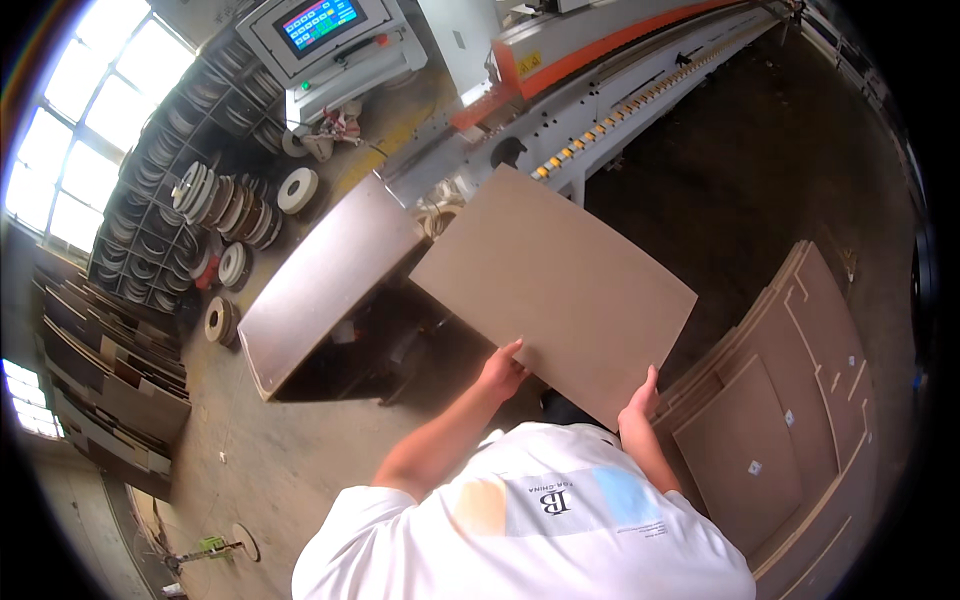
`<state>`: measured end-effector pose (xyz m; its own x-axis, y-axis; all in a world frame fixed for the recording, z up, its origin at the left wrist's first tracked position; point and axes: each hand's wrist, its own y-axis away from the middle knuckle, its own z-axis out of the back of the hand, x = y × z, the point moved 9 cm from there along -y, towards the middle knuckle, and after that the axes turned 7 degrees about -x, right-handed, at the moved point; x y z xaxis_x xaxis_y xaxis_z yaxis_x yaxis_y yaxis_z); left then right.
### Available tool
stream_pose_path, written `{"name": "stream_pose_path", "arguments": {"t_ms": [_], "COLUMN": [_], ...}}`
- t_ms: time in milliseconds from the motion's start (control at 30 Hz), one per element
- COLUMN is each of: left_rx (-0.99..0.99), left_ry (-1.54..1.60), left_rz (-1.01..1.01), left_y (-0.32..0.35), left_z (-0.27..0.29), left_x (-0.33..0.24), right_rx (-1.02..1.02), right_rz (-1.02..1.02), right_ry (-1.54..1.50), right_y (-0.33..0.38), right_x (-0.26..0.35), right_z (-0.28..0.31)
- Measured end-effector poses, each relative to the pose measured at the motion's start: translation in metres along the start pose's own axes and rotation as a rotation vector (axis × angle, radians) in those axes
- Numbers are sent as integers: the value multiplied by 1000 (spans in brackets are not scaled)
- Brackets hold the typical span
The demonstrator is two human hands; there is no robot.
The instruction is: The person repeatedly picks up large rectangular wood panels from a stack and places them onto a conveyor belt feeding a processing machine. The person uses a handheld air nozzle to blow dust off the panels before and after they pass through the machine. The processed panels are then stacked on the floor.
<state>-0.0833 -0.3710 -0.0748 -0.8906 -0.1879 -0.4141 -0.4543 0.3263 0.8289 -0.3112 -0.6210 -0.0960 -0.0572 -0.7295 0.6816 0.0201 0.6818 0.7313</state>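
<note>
A flat, light-brown rectangular board [560,285] is held out in front of me, tilted at an angle. My left hand [503,370] grips its near left edge, the thumb lying on top and the fingers hidden underneath. At the near right corner, my right hand [640,398] holds the board the same way, thumb up along the edge. The far corner of the board reaches toward the long grey and orange machine [540,60] with its row of yellow rollers [600,130]. Beside the board on the left stands a pale, smooth-topped table [330,280].
Stacked brown panels [745,430] with small white labels lie on my right. A control console [330,45] with a lit screen stands at the far left. Rolls of edging strip [215,205] fill a rack and the floor nearby. More boards [110,370] lean along the left side.
</note>
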Motion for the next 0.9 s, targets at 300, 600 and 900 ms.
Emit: {"name": "stream_pose_path", "arguments": {"t_ms": [300, 600, 900], "left_rx": [-57, -330, -506], "left_ry": [-852, -651, -495], "left_rz": [-194, -909, -1183], "left_y": [-61, -149, -245], "left_z": [20, 113, 150], "left_x": [-184, -567, -845], "right_rx": [288, 270, 191], "right_rz": [3, 161, 29], "right_ry": [3, 393, 192], "right_y": [22, 42, 86], "right_x": [-13, -64, -62], "right_z": [-158, -189, -200]}}
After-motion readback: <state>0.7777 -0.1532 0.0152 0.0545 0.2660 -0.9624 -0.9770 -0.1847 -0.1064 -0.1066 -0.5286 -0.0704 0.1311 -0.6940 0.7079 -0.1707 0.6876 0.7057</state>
